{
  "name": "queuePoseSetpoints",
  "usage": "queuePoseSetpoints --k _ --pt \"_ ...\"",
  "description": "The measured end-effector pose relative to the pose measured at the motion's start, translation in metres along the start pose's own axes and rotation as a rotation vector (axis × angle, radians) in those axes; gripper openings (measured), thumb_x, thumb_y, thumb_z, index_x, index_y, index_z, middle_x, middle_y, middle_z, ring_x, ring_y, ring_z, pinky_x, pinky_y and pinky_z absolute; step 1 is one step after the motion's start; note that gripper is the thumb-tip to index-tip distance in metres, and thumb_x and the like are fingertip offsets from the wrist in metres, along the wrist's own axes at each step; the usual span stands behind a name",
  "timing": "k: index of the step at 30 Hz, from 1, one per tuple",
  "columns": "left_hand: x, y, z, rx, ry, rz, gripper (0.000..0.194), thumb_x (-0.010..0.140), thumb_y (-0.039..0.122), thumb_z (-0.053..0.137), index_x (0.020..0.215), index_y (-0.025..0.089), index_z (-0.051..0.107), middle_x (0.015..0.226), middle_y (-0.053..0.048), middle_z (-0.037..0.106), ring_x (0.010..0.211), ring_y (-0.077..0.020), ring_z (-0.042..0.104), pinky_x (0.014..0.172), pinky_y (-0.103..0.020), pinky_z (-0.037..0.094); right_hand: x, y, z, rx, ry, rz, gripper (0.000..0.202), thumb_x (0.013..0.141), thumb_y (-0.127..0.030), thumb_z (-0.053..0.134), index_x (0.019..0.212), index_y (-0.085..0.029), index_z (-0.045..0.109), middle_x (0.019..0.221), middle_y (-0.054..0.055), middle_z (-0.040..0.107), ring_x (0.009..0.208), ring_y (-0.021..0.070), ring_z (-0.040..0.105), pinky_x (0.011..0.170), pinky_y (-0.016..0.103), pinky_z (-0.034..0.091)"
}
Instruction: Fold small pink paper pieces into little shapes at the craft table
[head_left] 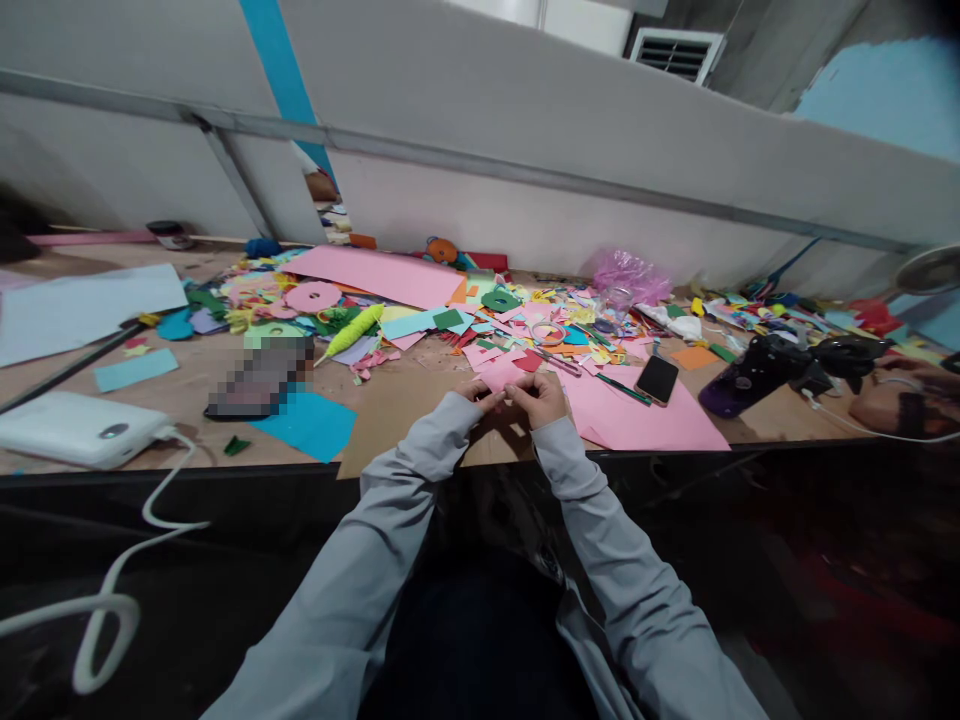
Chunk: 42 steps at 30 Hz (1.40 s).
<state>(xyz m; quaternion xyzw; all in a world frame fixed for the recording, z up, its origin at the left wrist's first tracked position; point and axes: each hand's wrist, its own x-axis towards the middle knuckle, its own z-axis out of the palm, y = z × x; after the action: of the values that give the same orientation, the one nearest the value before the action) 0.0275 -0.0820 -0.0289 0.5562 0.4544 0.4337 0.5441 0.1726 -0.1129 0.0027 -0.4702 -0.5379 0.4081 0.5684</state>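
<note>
Between my two hands is a small piece of pink paper (501, 374), raised a little above the table's front part. My left hand (481, 392) pinches its left side with the thumb and fingers. On the other side my right hand (541, 396) grips it, the thumbs almost meeting at its lower edge. Under the hands lies a brown sheet (397, 405). A large pink sheet (660, 425) is spread just to the right, with a dark smartphone (658, 380) and a green pen (624, 388) on it.
Colourful paper scraps (517, 320) are heaped along the back. To the left are a blurred-out phone (259, 380), a blue sheet (307, 422) and a white power bank (82, 430) with a cable. A dark bottle (739, 378) stands right, near another person's arm (892, 405).
</note>
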Motion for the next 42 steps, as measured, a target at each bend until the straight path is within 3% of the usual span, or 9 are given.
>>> queuePoseSetpoints --k 9,12,15,20,26,33,42 --pt "0.001 -0.001 0.004 -0.214 0.046 -0.085 0.051 0.038 0.052 0.082 0.07 0.015 0.068 0.055 -0.001 0.065 0.054 -0.0151 0.059 0.06 -0.03 0.047 0.001 0.009 -0.002 0.08 -0.069 -0.005 0.023 0.065 -0.036 0.072 0.075 -0.018 0.061 0.071 0.0 0.062 0.067 0.0144 0.056 0.066 0.029 0.046" --pt "0.001 0.0 0.004 -0.245 0.05 -0.082 0.045 0.041 0.047 0.082 0.07 0.016 0.067 0.058 0.0 0.065 0.056 -0.0155 0.06 0.064 -0.032 0.049 0.003 0.008 -0.003 0.102 -0.027 -0.057 0.035 0.062 -0.033 0.075 0.09 -0.019 0.061 0.088 0.003 0.064 0.081 0.016 0.059 0.074 0.03 0.047" --pt "0.0 0.0 0.003 -0.265 0.07 -0.089 0.045 0.041 0.044 0.082 0.073 0.016 0.067 0.06 0.0 0.065 0.058 -0.0155 0.059 0.065 -0.032 0.049 0.004 0.011 -0.003 0.135 -0.069 -0.036 0.048 0.059 -0.032 0.077 0.102 -0.02 0.058 0.084 0.002 0.064 0.077 0.016 0.06 0.071 0.03 0.049" --pt "-0.003 0.006 -0.003 -0.14 0.109 0.051 0.04 0.049 0.05 0.077 0.065 0.016 0.064 0.058 0.0 0.062 0.056 -0.0132 0.055 0.058 -0.027 0.045 0.006 0.016 -0.003 0.202 -0.148 0.068 0.053 0.057 -0.032 0.079 0.103 -0.018 0.057 0.072 0.0 0.065 0.065 0.0152 0.06 0.064 0.03 0.05" --pt "-0.008 0.017 -0.007 -0.071 0.082 0.134 0.044 0.057 0.058 0.072 0.065 0.016 0.061 0.055 0.001 0.061 0.047 -0.0092 0.049 0.05 -0.023 0.043 0.006 0.011 -0.002 0.268 -0.159 0.058 0.076 0.05 -0.027 0.083 0.118 -0.021 0.049 0.081 0.0 0.067 0.076 0.0187 0.063 0.07 0.033 0.052" --pt "-0.01 0.02 -0.004 -0.104 0.068 0.088 0.046 0.052 0.058 0.074 0.07 0.017 0.063 0.057 0.001 0.063 0.05 -0.0114 0.054 0.051 -0.025 0.046 0.008 0.009 -0.003 0.174 -0.133 0.034 0.041 0.054 -0.039 0.08 0.086 -0.017 0.066 0.079 0.003 0.068 0.081 0.0221 0.062 0.075 0.035 0.05" --pt "-0.006 0.016 -0.002 -0.164 0.034 0.034 0.049 0.048 0.059 0.075 0.067 0.017 0.06 0.052 0.003 0.058 0.048 -0.0098 0.05 0.05 -0.024 0.043 0.008 0.011 -0.002 0.213 -0.112 0.077 0.04 0.052 -0.036 0.08 0.083 -0.016 0.066 0.078 0.002 0.067 0.074 0.0171 0.061 0.075 0.032 0.049"
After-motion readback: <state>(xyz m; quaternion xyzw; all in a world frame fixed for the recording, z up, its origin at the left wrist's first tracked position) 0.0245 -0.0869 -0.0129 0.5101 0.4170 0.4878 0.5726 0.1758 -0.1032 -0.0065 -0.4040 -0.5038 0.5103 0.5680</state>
